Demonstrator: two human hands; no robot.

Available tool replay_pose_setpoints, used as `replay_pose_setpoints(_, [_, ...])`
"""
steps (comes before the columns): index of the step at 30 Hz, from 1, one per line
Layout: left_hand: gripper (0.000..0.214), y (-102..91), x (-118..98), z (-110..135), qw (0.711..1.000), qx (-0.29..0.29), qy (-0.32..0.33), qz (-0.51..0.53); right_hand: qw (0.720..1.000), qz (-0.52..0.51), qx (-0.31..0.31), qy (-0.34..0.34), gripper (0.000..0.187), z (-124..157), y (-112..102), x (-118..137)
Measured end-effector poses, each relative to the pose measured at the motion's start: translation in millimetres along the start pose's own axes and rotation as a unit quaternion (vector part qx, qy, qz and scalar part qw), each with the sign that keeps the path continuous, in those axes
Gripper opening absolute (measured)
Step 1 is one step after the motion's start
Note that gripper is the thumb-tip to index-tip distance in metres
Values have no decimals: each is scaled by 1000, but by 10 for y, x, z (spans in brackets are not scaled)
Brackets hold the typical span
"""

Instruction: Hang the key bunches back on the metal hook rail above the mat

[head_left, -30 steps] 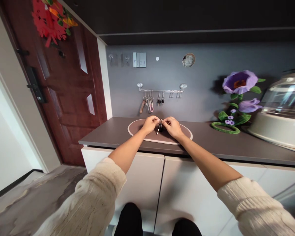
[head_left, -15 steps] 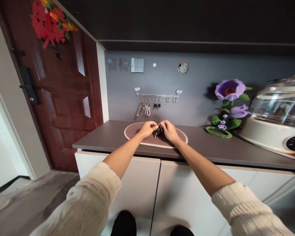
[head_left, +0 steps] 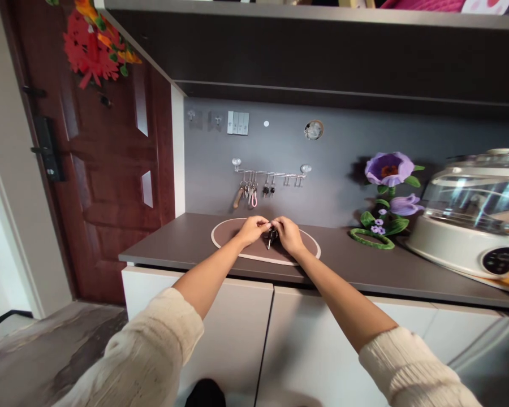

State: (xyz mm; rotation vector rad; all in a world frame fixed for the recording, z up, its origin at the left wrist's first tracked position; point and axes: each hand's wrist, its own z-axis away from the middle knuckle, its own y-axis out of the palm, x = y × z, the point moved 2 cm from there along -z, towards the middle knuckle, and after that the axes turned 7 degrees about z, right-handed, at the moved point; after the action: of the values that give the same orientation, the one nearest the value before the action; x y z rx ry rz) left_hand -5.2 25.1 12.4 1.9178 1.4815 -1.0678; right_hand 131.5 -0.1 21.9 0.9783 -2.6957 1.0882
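Both hands meet above the brown oval mat (head_left: 224, 237) with the pale rim, which lies on the counter. Between them hangs a small bunch of dark keys (head_left: 271, 237), one metal blade pointing down. My left hand (head_left: 253, 230) pinches the top of the bunch from the left, fingertips closed. From the right my right hand (head_left: 287, 233) pinches the same spot, its fingertips almost touching the left ones. The ring itself is hidden by the fingers. On the wall behind, a hook rail (head_left: 271, 173) carries several keys (head_left: 250, 192).
At the right stand a purple fabric flower (head_left: 389, 168) on a green base and a white appliance (head_left: 458, 243) with a clear cover. A dark shelf (head_left: 305, 62) overhangs the counter (head_left: 343, 260). The brown door (head_left: 110, 164) is at the left.
The view has tilted up slightly, so the shelf's front edge and things on it now show. Both hands still pinch the keys, which hang a little straighter.
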Motion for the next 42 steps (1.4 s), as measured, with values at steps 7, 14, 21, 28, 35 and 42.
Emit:
replay_pose_setpoints(7, [15,-50,43,-10,996,-76,-28,39,993,-95,24,67,23,19,19,-20])
replay_pose_setpoints(14, [21,-61,115,-41,989,-97,-45,104,949,-275,84,133,28,12,93,-42])
replay_pose_setpoints(21, [16,-36,63,-34,985,-111,-63,115,945,-287,62,147,26,12,24,13])
replay_pose_setpoints(28, [11,-19,-15,-2,983,-124,-96,100,966,-219,-15,135,27,-75,11,-143])
replay_pose_setpoints(35, [18,-16,24,-21,993,-105,-46,20,970,-204,-41,125,26,-232,-136,-259])
replay_pose_setpoints(42, [22,-17,79,-34,968,-125,45,-211,977,-177,-49,104,21,-505,-342,-335])
